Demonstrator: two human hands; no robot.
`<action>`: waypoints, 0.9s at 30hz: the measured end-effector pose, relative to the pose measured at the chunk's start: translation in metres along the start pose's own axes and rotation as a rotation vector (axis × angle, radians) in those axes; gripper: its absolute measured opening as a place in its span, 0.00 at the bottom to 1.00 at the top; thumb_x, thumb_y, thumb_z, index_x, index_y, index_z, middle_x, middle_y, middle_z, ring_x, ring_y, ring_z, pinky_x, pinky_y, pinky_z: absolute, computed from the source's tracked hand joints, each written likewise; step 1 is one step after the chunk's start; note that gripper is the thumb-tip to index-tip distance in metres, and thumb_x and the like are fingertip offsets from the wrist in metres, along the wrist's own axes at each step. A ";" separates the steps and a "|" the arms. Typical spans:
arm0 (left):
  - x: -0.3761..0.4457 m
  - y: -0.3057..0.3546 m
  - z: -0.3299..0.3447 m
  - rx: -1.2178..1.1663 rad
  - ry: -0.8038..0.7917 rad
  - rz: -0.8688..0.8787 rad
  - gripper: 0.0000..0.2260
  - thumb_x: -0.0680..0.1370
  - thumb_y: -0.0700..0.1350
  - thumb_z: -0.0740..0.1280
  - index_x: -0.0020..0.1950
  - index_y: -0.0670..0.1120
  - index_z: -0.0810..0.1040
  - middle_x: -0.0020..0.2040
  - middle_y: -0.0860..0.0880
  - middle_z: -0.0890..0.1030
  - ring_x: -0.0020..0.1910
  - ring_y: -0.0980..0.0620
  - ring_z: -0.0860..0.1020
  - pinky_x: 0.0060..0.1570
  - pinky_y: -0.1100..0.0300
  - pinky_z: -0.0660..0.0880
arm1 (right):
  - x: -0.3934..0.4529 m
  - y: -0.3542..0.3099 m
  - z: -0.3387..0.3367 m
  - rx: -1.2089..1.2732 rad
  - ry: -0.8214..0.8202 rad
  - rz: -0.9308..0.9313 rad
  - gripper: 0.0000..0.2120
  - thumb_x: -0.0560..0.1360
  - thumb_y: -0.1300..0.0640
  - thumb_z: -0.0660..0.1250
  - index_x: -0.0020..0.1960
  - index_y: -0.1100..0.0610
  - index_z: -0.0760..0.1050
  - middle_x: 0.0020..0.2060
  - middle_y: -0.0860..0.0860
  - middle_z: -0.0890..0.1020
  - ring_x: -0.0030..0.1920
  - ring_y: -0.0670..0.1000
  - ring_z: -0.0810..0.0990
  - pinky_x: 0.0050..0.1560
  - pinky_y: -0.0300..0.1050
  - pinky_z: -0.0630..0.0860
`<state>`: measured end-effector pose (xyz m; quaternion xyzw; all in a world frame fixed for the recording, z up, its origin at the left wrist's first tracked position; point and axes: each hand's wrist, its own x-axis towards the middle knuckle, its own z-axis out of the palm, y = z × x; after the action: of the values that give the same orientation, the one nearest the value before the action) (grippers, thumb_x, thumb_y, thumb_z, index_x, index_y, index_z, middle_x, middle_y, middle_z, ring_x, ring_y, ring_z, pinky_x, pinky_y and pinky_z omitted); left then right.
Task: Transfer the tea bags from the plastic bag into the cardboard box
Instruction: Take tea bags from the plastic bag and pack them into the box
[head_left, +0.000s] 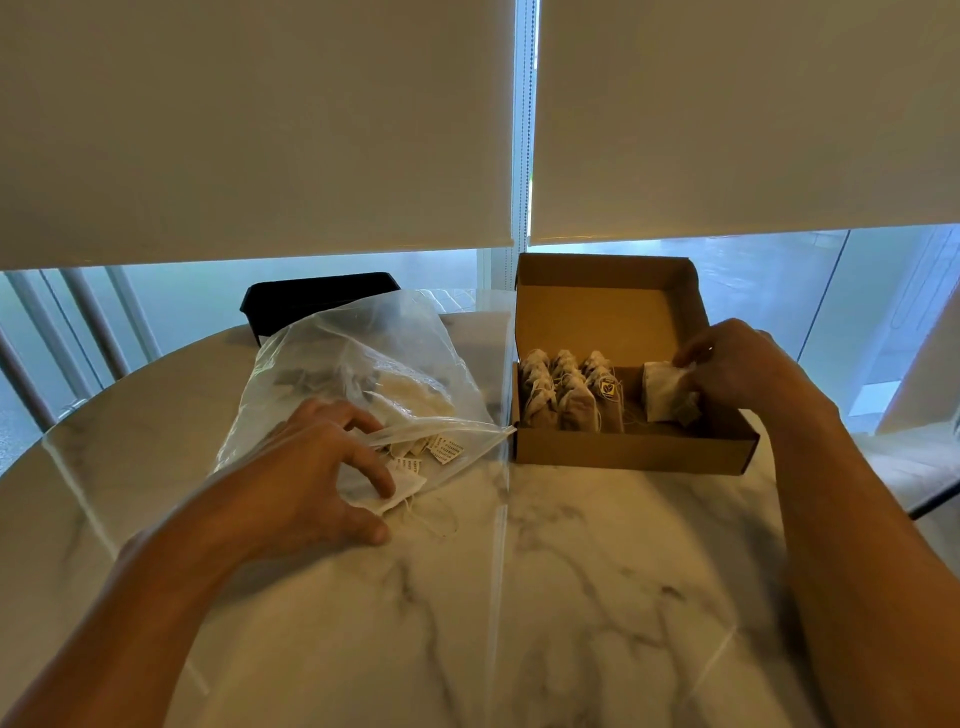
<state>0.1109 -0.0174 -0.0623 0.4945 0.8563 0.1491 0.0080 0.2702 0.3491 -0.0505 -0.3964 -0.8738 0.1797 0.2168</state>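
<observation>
So the clear, crinkly plastic bag (363, 374) is lying flat on the tabletop (571, 597), long axis running from the far left corner toward me, with its open mouth pointing at the near right, almost touching the box's front left corner. A loose heap of pale paper tea bags (410, 400) is still inside, and a bunch of little white printed tags (441, 448) are spilling out at the mouth. One white tea bag (402, 488) is already out on the marble just past the opening, string trailing toward me.

My left hand (317, 467) is spread about half open over that spot, fingertips pressing down on the loose tea bag and the bag's lower lip, thumb resting on the tabletop. Not really a pinch, more of a flat press.

The brown cardboard box (631, 447) sits just right of the plastic bag, long side across in front of me, lid flap standing up at the back. The left half holds three neat rows of upright brownish tea bags (566, 395), running front to back. My right hand (727, 371) is reaching into the right end, fingers closed around a folded white tea bag (662, 397), holding it upright.

Behind the plastic bag there's a black rectangular thing (311, 299), can't tell what it is.
</observation>
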 end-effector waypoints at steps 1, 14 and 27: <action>0.000 0.000 0.000 0.005 0.014 0.005 0.10 0.61 0.59 0.78 0.38 0.65 0.81 0.60 0.65 0.67 0.62 0.62 0.61 0.60 0.60 0.62 | -0.001 -0.001 -0.002 0.006 0.001 0.000 0.13 0.70 0.65 0.71 0.52 0.54 0.81 0.57 0.56 0.80 0.54 0.59 0.78 0.56 0.54 0.76; 0.001 0.014 -0.006 -0.343 0.422 0.084 0.03 0.72 0.51 0.72 0.41 0.59 0.79 0.50 0.63 0.78 0.50 0.66 0.74 0.44 0.75 0.70 | -0.078 -0.119 -0.007 0.399 -0.144 -0.516 0.14 0.73 0.58 0.70 0.48 0.38 0.75 0.37 0.42 0.80 0.41 0.45 0.80 0.41 0.35 0.76; 0.004 0.022 -0.013 -0.635 0.783 0.116 0.05 0.74 0.47 0.67 0.46 0.58 0.79 0.43 0.59 0.82 0.42 0.58 0.80 0.40 0.68 0.76 | -0.105 -0.147 0.040 0.444 -0.759 -0.581 0.05 0.74 0.53 0.70 0.43 0.53 0.82 0.29 0.44 0.79 0.30 0.42 0.73 0.34 0.36 0.71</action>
<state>0.1256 -0.0069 -0.0432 0.4213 0.6785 0.5767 -0.1718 0.2213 0.1714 -0.0375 0.0110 -0.9055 0.4241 0.0047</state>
